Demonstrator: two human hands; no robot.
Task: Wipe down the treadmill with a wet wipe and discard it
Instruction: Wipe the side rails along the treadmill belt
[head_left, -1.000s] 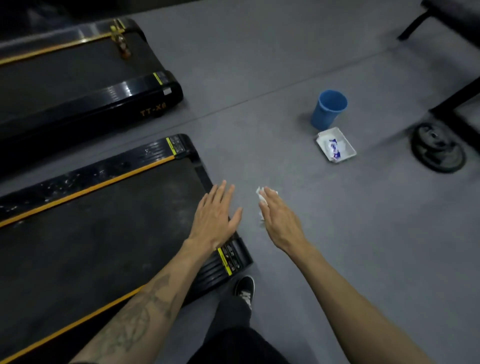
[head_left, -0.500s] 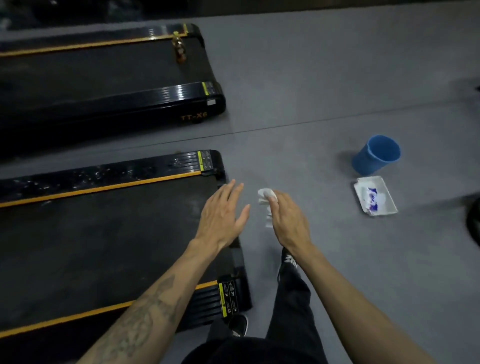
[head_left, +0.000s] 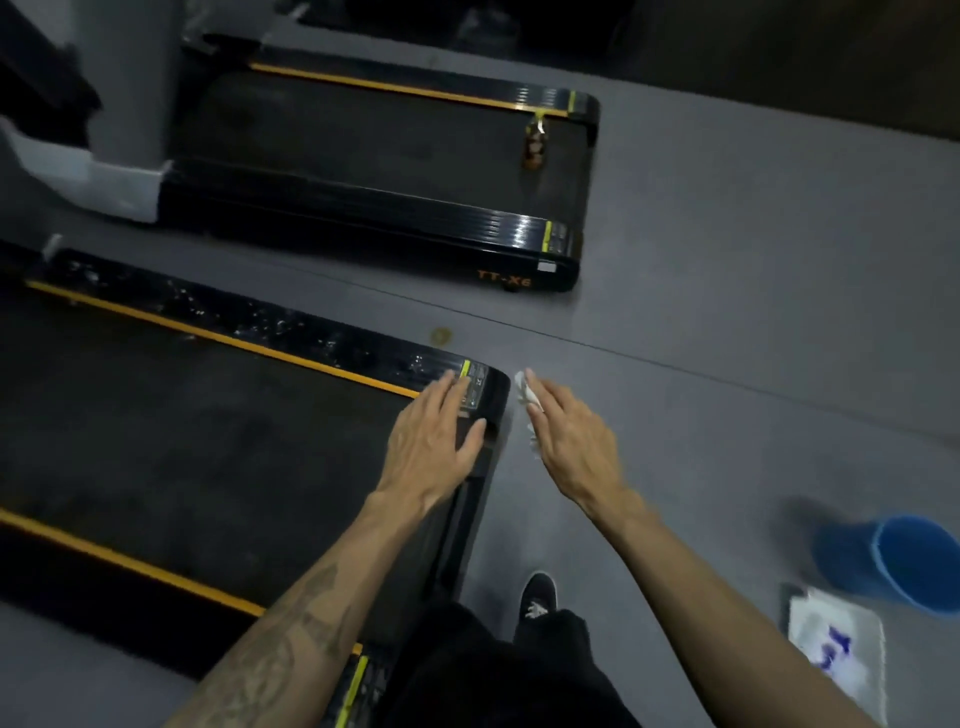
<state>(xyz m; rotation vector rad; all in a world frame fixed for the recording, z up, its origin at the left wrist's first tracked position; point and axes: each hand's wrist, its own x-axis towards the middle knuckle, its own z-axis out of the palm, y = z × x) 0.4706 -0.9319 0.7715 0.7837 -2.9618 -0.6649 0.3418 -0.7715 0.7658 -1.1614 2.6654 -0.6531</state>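
A black treadmill (head_left: 208, 431) with orange stripes lies low at the left, its far side rail speckled with white spots. My left hand (head_left: 434, 434) hovers flat, fingers straight, over the treadmill's rear end near the far corner. My right hand (head_left: 569, 434) is just right of that corner over the grey floor, and holds a crumpled white wet wipe (head_left: 527, 397) under its fingers. A blue bin (head_left: 898, 561) stands on the floor at the right edge.
A second black treadmill (head_left: 374, 171) marked TT-X6 lies beyond, with a small bottle (head_left: 535, 137) on its belt. A white wipe packet (head_left: 836, 649) lies on the floor by the blue bin. My black shoe (head_left: 537, 600) is below my hands.
The view has swung left, so the blue bin and packet slid to the lower right. Both hands have moved toward the near treadmill's far rear corner, the wipe still in my right hand.
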